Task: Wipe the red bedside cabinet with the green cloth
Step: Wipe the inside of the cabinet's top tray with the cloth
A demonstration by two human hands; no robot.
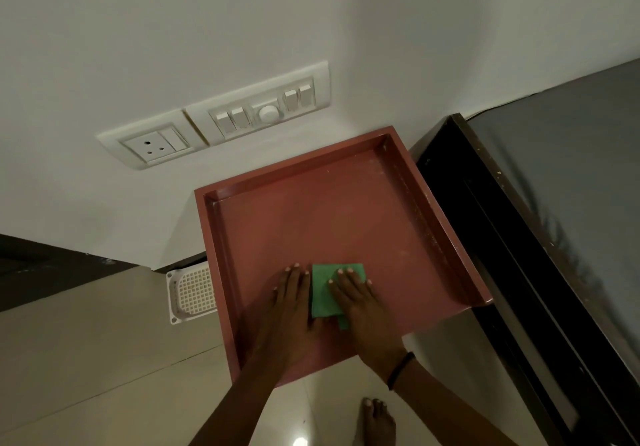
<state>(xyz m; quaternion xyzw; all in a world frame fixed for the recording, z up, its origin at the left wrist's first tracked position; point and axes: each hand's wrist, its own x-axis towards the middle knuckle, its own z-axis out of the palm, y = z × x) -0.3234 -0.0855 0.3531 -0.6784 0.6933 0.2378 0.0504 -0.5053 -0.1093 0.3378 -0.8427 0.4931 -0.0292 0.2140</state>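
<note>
A red bedside cabinet [332, 223] with a raised rim stands against a white wall [311, 12], a dark bed frame [491, 223] just beside it on the right. On its top near the front edge lies a folded green cloth [323, 289]. The right hand [360, 307] presses flat on the cloth, fingers spread; the left hand [289, 303] rests flat beside it, fingers together, touching the cloth's left edge.

Dim, soft light; wide-angle bending at edges; floor [104, 359] glare.
</note>
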